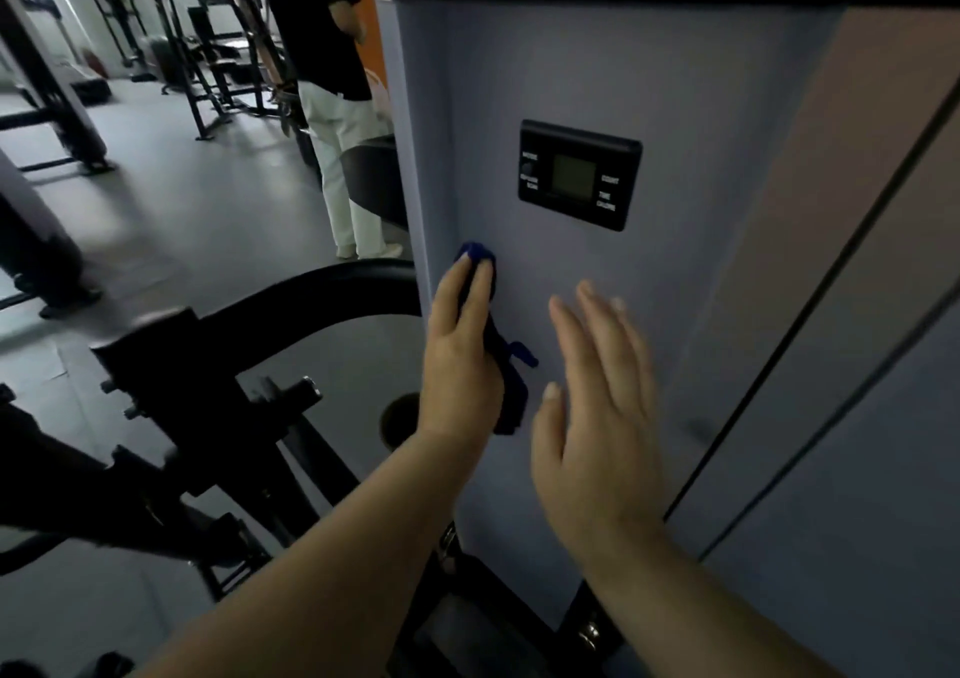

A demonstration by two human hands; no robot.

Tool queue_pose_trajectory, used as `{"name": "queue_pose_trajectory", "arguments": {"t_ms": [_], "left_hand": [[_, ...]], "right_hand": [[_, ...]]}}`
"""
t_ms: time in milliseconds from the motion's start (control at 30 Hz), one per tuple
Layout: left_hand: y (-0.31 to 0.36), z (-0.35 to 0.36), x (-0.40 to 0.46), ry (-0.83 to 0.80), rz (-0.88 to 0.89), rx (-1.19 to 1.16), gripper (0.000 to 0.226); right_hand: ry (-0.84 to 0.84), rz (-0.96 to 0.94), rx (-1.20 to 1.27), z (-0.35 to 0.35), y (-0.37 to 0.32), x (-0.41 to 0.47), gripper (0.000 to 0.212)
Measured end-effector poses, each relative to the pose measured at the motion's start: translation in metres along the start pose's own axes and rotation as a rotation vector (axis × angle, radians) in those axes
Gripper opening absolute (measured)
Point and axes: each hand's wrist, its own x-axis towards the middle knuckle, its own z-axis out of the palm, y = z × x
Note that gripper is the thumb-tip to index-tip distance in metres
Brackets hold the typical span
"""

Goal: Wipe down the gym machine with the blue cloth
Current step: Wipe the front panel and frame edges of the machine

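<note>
1. The left hand presses the blue cloth flat against the grey panel of the gym machine, fingers straight and pointing toward 12 o'clock. The cloth shows above the fingertips and hangs out along the hand's 3 o'clock edge.
2. The right hand holds nothing. Its fingers are straight and spread, just beside the cloth at its 3 o'clock. It is blurred, so whether the palm touches the panel I cannot tell.
3. The cloth lies near the panel's left edge, at about 7 o'clock from the small black display, and apart from it.
4. Progress, as a judgement: the wiping is under way, with the cloth on the lower left of the panel. No streaks or damp marks show, so which parts are already wiped cannot be read.
5. Likely left: the display and the surface around it, the upper panel toward 12 o'clock, the tan strip toward 3 o'clock, and the black frame at 9 o'clock.
6. A person in white trousers stands well apart at 11 o'clock, among other gym equipment.
</note>
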Motion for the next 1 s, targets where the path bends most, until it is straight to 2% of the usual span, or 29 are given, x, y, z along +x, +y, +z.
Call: {"name": "queue_pose_trajectory", "arguments": {"t_ms": [67,167,267,367,433,533,667,733,867,1000], "left_hand": [[-0.003,-0.002,0.019,0.042,-0.003,0.012,0.071],[0.005,0.005,0.008,0.033,-0.077,-0.044,0.067],[-0.001,-0.001,0.012,0.074,-0.003,-0.048,0.063],[-0.004,-0.02,0.056,0.203,0.059,-0.01,0.069],[-0.001,-0.029,0.078,0.25,0.046,-0.016,0.072],[0.0,-0.023,0.067,0.219,-0.089,-0.093,0.076],[-0.018,-0.009,0.023,0.089,-0.416,-0.211,0.074],[-0.019,-0.011,0.025,0.101,-0.444,-0.216,0.074],[-0.021,-0.009,0.03,0.129,-0.35,-0.197,0.08],[-0.049,0.01,0.002,0.028,-0.655,-0.27,0.074]], "right_hand": [[-0.096,-0.055,-0.175,0.007,0.007,0.009,0.071],[-0.203,-0.084,-0.229,0.017,0.002,0.009,0.071],[-0.21,-0.107,-0.277,0.021,-0.002,0.013,0.068],[-0.18,-0.166,-0.355,0.024,-0.002,0.024,0.063],[-0.187,-0.19,-0.391,0.027,-0.003,0.026,0.069],[-0.261,-0.178,-0.428,0.028,-0.006,0.025,0.088],[-0.343,-0.213,-0.457,0.025,-0.001,0.018,0.071],[-0.372,-0.197,-0.444,0.025,0.003,0.011,0.069],[-0.419,-0.128,-0.417,0.032,0.011,-0.012,0.068],[-0.471,-0.107,-0.401,0.04,0.022,-0.033,0.066]]}}
